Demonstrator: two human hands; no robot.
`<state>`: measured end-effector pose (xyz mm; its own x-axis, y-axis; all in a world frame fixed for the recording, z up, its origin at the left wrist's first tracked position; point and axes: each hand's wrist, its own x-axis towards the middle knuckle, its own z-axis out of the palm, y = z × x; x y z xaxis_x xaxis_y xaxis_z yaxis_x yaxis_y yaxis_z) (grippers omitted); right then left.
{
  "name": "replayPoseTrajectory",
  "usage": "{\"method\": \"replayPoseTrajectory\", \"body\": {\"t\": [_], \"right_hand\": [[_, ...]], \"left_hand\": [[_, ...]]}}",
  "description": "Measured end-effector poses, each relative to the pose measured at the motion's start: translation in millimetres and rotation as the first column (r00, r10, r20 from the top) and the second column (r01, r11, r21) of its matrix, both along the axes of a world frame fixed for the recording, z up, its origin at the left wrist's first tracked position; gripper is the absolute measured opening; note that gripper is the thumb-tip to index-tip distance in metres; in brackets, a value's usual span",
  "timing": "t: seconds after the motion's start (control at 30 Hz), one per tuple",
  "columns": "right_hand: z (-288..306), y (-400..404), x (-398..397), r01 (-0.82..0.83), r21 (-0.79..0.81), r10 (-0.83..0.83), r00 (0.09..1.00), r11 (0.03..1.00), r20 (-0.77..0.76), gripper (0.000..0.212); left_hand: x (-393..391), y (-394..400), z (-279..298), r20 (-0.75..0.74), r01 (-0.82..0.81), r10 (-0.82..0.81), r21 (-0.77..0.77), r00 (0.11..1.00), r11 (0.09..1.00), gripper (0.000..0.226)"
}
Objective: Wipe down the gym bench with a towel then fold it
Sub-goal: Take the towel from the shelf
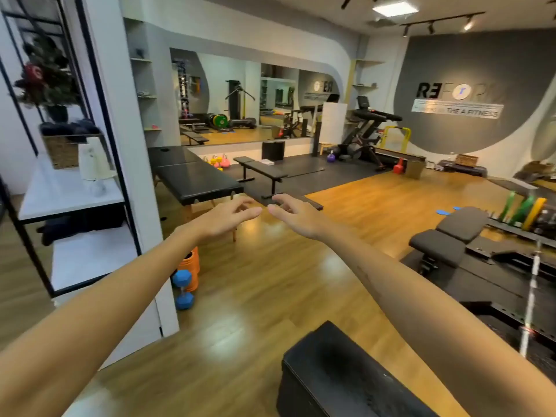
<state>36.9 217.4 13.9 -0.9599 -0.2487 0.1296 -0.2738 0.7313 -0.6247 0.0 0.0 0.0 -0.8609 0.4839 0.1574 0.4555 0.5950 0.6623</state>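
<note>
Above the floor (270, 281), two empty hands (228, 216)

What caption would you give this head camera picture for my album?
Both arms stretched forward, left hand and right hand open and empty, in a gym with a flat bench ahead.

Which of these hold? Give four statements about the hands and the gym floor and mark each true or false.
1. Both the left hand and the right hand are empty. True.
2. A towel is draped over the flat bench. False: no towel shows on it.
3. A blue dumbbell stands beside the orange foam roller. True.
4. The massage table has a white top. False: it is black.
</note>
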Motion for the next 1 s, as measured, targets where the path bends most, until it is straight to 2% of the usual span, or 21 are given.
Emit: {"method": "replayPoseTrajectory", "body": {"t": [0.2, 0.4, 0.5, 0.63, 0.67, 0.8, 0.87, 1.0], "right_hand": [[-11, -35, -93, -0.069, 0.028, 0.067, 0.997, 0.997, 0.042, 0.065], [-19, -40, -196, -0.148, -0.009, 0.148, 0.989, 0.989, 0.022, 0.06], [-18, -39, -250, -0.187, 0.024, 0.187, 0.982, 0.982, 0.019, 0.059], [-20, -40, -322, -0.207, 0.025, 0.207, 0.978, 0.978, 0.011, 0.056], [-22, -42, -339, -0.216, 0.034, 0.216, 0.976, 0.976, 0.01, 0.055], [-34, -52, -412, -0.234, 0.037, 0.234, 0.972, 0.972, 0.0, 0.054], [-41, -59, -450, -0.24, 0.051, 0.241, 0.97, 0.969, -0.007, 0.055], [-52, -69, -534, -0.265, 0.077, 0.267, 0.963, 0.961, -0.023, 0.057]], "left_hand": [[-73, -35, -16, 0.031, -0.095, 0.094, 0.028, 0.995, 0.995, 0.105], [-163, -35, -16, 0.038, -0.15, 0.151, -0.026, 0.988, 0.988, 0.108], [-212, -36, -14, 0.005, -0.169, 0.169, -0.053, 0.986, 0.984, 0.109], [-272, -44, -13, 0.001, -0.23, 0.23, -0.011, 0.973, 0.973, 0.079], [-287, -46, -14, -0.003, -0.239, 0.239, -0.019, 0.971, 0.971, 0.078], [-354, -55, -20, -0.024, -0.225, 0.224, -0.052, 0.974, 0.973, 0.098], [-392, -61, -20, -0.045, -0.219, 0.216, -0.089, 0.975, 0.972, 0.091], [-474, -80, -14, -0.182, -0.247, 0.213, -0.194, 0.96, 0.949, 0.078]]}}
